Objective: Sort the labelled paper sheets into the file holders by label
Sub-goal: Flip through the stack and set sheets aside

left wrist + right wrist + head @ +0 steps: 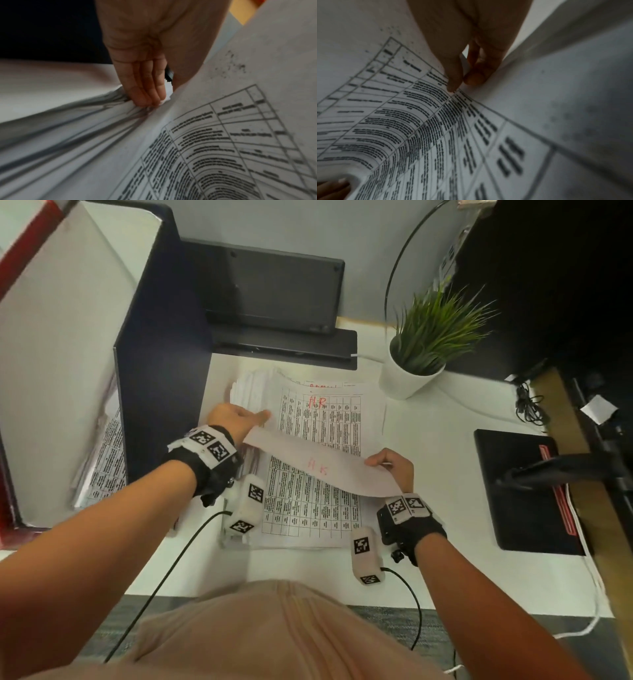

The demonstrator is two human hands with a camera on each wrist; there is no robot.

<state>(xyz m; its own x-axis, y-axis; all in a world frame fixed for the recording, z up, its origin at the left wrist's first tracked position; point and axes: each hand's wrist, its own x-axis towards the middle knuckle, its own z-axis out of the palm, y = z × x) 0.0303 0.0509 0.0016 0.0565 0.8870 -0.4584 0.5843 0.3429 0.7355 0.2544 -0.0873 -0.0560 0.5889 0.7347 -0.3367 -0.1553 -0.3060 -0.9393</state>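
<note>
Both hands, left (pixel 236 416) and right (pixel 394 465), pinch a thin, curling printed sheet (pixel 322 469) above the paper stack (pixel 308 508).

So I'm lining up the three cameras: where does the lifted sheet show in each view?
Head: the lifted sheet curls across the centre, above the paper stack, between the left hand and right hand.
Left wrist: it fills the right side, printed table showing.
Right wrist: it fills the left and centre, pinched by the right hand's fingers.
Shared landmark: the sheet's printed table grid.
</note>
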